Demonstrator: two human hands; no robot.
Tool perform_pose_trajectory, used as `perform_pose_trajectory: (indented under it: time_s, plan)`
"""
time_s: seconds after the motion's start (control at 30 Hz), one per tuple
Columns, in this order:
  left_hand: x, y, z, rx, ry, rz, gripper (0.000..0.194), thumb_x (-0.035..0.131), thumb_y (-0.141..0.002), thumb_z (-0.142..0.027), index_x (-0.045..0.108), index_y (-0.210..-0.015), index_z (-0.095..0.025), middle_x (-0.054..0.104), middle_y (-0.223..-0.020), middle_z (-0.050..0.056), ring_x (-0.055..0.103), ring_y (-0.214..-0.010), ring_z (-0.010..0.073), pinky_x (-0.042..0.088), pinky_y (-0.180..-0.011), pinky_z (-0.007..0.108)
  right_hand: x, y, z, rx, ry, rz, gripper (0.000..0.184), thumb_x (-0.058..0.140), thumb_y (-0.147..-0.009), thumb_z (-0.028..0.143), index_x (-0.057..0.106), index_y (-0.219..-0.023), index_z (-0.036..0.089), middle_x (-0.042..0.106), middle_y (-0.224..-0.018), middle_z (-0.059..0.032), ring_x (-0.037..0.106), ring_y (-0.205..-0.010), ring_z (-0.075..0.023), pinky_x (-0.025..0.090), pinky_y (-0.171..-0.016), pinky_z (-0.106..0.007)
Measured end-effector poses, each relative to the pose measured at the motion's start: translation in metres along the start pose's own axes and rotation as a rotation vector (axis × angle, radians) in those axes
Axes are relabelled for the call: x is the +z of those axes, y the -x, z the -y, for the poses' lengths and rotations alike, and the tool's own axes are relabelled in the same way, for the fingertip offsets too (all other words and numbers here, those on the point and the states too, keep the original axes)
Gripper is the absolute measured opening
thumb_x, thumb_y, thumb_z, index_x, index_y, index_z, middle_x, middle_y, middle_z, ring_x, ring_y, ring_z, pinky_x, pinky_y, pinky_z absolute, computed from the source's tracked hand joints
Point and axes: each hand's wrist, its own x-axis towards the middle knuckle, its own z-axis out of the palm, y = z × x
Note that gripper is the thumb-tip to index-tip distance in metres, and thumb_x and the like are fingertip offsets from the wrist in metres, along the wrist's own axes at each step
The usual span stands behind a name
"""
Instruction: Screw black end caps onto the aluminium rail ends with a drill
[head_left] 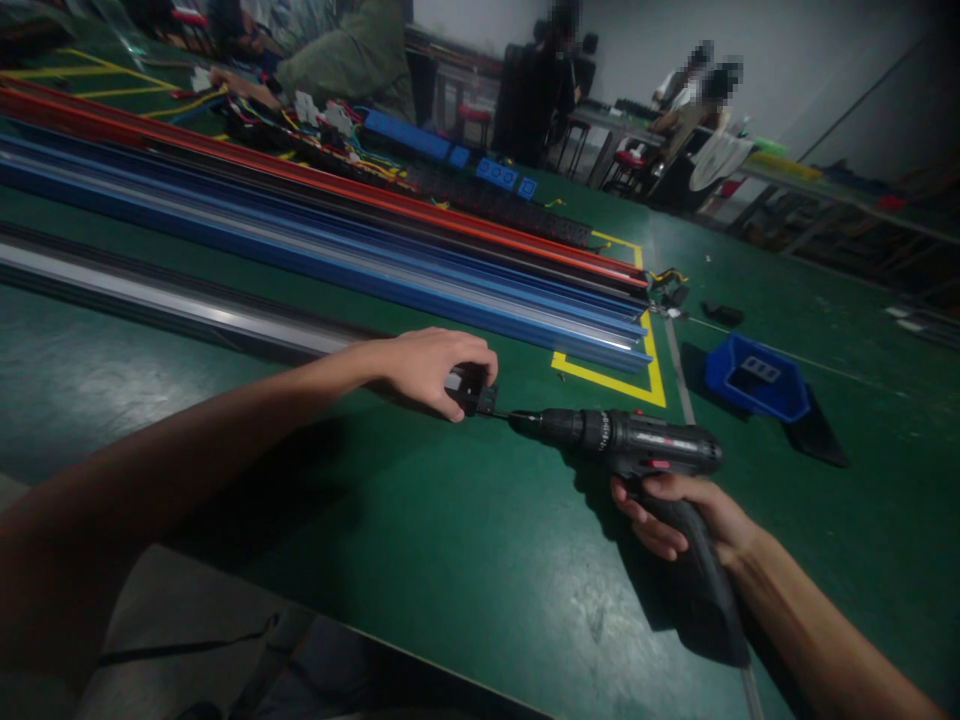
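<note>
My left hand is closed round the right end of a long black-and-silver metal profile, where a small black end piece sits. Its thumb and fingers grip that end from both sides. In my right hand is a black power drill, lying nearly level with its nose to the left. The drill's thin bit reaches the face of the black end piece; whether it is seated in a screw is too small to tell.
Blue profiles and orange-red profiles lie behind, across the green table. A blue bin stands at the right. Wires and blue socket blocks lie farther back. Other people sit in the background, one sleeve near the table.
</note>
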Motion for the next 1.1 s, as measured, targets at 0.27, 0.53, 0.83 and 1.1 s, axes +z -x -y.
perform_pose_trajectory:
  time_s: [0.27, 0.53, 0.83, 1.1]
  plan:
    - [-0.0005, 0.0, -0.0009, -0.009, -0.007, 0.007, 0.045, 0.079, -0.071, -0.045, 0.063, -0.11, -0.029, 0.066, -0.111, 0.001, 0.061, -0.1, 0.0215, 0.039, -0.081, 0.028, -0.0033, -0.0004, -0.0002, 0.004, 0.014, 0.033, 0.024, 0.065, -0.091, 0.027, 0.072, -0.103, 0.007, 0.064, -0.079, -0.0057, 0.049, -0.043, -0.004, 0.052, -0.047, -0.019]
    - [-0.0006, 0.0002, -0.0001, -0.002, 0.002, 0.006, 0.045, 0.079, -0.071, -0.045, 0.063, -0.11, -0.029, 0.065, -0.111, 0.0, 0.061, -0.099, 0.0217, 0.039, -0.08, 0.029, -0.0049, 0.0008, -0.0017, -0.002, 0.009, 0.008, 0.022, 0.067, -0.091, 0.027, 0.073, -0.1, 0.008, 0.062, -0.076, -0.0029, 0.048, -0.042, -0.0034, 0.052, -0.046, -0.019]
    - [-0.0006, -0.0003, -0.0003, 0.002, -0.003, 0.003, 0.045, 0.079, -0.071, -0.044, 0.062, -0.11, -0.029, 0.065, -0.112, 0.0, 0.061, -0.1, 0.022, 0.04, -0.081, 0.029, -0.0021, 0.0006, -0.0003, 0.009, -0.002, -0.014, 0.021, 0.069, -0.089, 0.026, 0.073, -0.098, 0.008, 0.062, -0.073, -0.0023, 0.048, -0.041, -0.0037, 0.052, -0.045, -0.019]
    - [-0.0008, -0.0003, -0.0005, -0.009, 0.011, 0.005, 0.046, 0.079, -0.07, -0.045, 0.064, -0.11, -0.029, 0.066, -0.112, 0.001, 0.061, -0.1, 0.0221, 0.04, -0.082, 0.03, -0.0041, 0.0013, -0.0009, 0.003, 0.008, -0.017, 0.022, 0.07, -0.089, 0.027, 0.073, -0.098, 0.008, 0.062, -0.071, -0.0023, 0.049, -0.041, -0.0039, 0.052, -0.045, -0.019]
